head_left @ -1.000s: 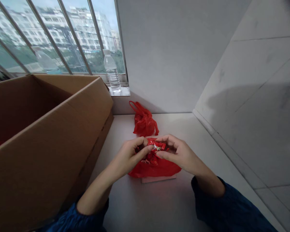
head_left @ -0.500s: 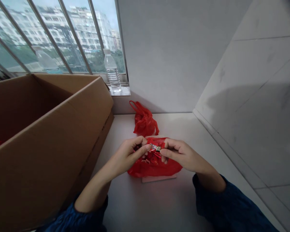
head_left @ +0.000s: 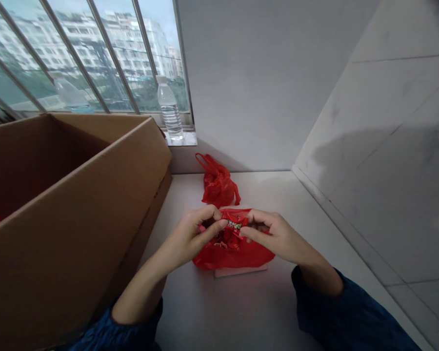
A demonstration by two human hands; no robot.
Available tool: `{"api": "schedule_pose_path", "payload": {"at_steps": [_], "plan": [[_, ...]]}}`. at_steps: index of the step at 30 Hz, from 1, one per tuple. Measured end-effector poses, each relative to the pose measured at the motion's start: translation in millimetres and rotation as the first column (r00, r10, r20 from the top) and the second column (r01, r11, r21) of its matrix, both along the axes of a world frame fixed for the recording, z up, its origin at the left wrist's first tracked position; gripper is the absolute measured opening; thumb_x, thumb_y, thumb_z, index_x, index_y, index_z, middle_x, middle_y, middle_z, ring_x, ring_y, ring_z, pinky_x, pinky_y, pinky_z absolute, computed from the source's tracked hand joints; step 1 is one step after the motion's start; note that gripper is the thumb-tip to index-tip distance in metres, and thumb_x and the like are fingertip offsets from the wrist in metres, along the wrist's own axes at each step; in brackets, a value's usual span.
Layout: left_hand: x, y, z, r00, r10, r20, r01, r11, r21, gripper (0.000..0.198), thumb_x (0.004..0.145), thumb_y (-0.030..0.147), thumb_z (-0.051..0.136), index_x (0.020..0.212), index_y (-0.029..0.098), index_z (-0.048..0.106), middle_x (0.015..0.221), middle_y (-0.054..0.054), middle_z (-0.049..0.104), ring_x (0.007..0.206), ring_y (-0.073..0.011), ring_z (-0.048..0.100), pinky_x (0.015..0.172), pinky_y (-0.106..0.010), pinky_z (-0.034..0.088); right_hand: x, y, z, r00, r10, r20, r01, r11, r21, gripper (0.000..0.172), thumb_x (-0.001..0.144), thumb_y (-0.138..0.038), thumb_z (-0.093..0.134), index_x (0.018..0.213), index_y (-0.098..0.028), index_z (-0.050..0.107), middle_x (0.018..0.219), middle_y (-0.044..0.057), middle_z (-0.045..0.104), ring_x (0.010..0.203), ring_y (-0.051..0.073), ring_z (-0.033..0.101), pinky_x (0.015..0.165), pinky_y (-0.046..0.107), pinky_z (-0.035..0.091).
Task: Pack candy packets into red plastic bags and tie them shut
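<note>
Red pkt (head_left: 234, 224) – long axis L-R (roughly) – ends pinched by L hand (head_left: 196, 230) & R hand (head_left: 278, 236)

Two bare hands, a left hand (head_left: 190, 236) and a right hand (head_left: 280, 238), are pinching one small glossy red packet (head_left: 234, 224). Two dark blue sleeves (head_left: 342, 309) are showing, one per arm. Two thin red plastic bags are resting on one white tabletop (head_left: 205, 314): one spread-open bag (head_left: 237, 258) and one bunched, looped-handle bag (head_left: 219, 186). Several more red packets (head_left: 229, 239) are overlapping too closely for counting. One flat pale slab (head_left: 241, 271), one large brown cardboard box (head_left: 80, 214), two clear plastic bottles (head_left: 171, 116) and one barred window (head_left: 128, 58) are also showing.
</note>
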State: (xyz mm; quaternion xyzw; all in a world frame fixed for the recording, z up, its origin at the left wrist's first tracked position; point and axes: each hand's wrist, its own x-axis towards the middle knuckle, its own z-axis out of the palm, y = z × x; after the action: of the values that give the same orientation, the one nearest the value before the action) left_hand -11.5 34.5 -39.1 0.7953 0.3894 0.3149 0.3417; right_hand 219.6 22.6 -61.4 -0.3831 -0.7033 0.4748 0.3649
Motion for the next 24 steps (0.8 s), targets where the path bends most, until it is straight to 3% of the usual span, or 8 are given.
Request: {"api": "schedule_pose_path", "payload": {"at_steps": [3, 8, 13, 17, 24], "plan": [[-0.5, 0.3, -0.5, 0.997, -0.045, -0.067, 0.045, 0.999, -0.001, 0.026, 0.099, 0.036, 0.053, 0.081, 0.017, 0.057, 0.077, 0.002, 0.060, 0.070, -0.0109, 0.053, 0.066, -0.022, 0.039, -0.7, -0.9, 1.9, 0.996, -0.063, 0.060, 0.059, 0.996, 0.066, 0.024, 0.089, -0.040, 0.068, 0.106, -0.023, 0.068, 0.094, 0.001, 0.070, 0.074, 0.014, 0.061, 0.067, 0.027, 0.047], [-0.8, 0.5, -3.9, 0.991, -0.061, -0.117, 0.065, 0.997, 0.033, 0.024, 0.099, 0.035, 0.054, 0.083, 0.018, 0.059, 0.082, 0.001, 0.064, 0.073, -0.0113, 0.058, 0.068, -0.023, 0.041, -2.7, 1.5, -1.9, 0.997, -0.068, 0.037, 0.063, 0.992, 0.113, 0.017, 0.090, -0.038, 0.066, 0.086, -0.022, 0.070, 0.084, 0.000, 0.069, 0.074, 0.014, 0.060, 0.069, 0.027, 0.047], [-0.6, 0.0, -3.1, 0.988, -0.035, -0.149, 0.044, 0.997, 0.061, 0.023, 0.098, 0.036, 0.054, 0.084, 0.018, 0.059, 0.082, 0.001, 0.063, 0.073, -0.0120, 0.058, 0.068, -0.024, 0.042, -3.3, 2.4, -6.3, 0.996, -0.083, -0.015, 0.084, 0.991, 0.103, 0.013, 0.088, -0.035, 0.070, 0.086, -0.022, 0.071, 0.084, 0.000, 0.070, 0.073, 0.014, 0.063, 0.068, 0.027, 0.048], [2.2, -1.1, -2.4, 0.994, -0.015, -0.105, 0.024, 0.996, 0.085, 0.016, 0.095, 0.034, 0.060, 0.097, 0.019, 0.062, 0.090, -0.001, 0.065, 0.079, -0.0130, 0.059, 0.072, -0.025, 0.044, -5.9, -0.5, -4.3, 0.995, -0.098, 0.026, 0.094, 0.987, 0.129, 0.008, 0.087, -0.031, 0.070, 0.088, -0.023, 0.073, 0.085, -0.001, 0.073, 0.075, 0.015, 0.065, 0.070, 0.028, 0.049], [1.6, -0.4, -4.2, 0.999, -0.043, -0.010, 0.044, 0.986, 0.159, 0.015, 0.094, 0.027, 0.063, 0.083, 0.018, 0.064, 0.082, 0.000, 0.064, 0.078, -0.0125, 0.058, 0.072, -0.024, 0.044, -8.1, -2.8, -0.9, 0.989, -0.149, 0.002, 0.146, 0.968, 0.206, 0.006, 0.085, -0.028, 0.074, 0.082, -0.023, 0.073, 0.080, -0.002, 0.073, 0.072, 0.014, 0.065, 0.069, 0.027, 0.049]]}}
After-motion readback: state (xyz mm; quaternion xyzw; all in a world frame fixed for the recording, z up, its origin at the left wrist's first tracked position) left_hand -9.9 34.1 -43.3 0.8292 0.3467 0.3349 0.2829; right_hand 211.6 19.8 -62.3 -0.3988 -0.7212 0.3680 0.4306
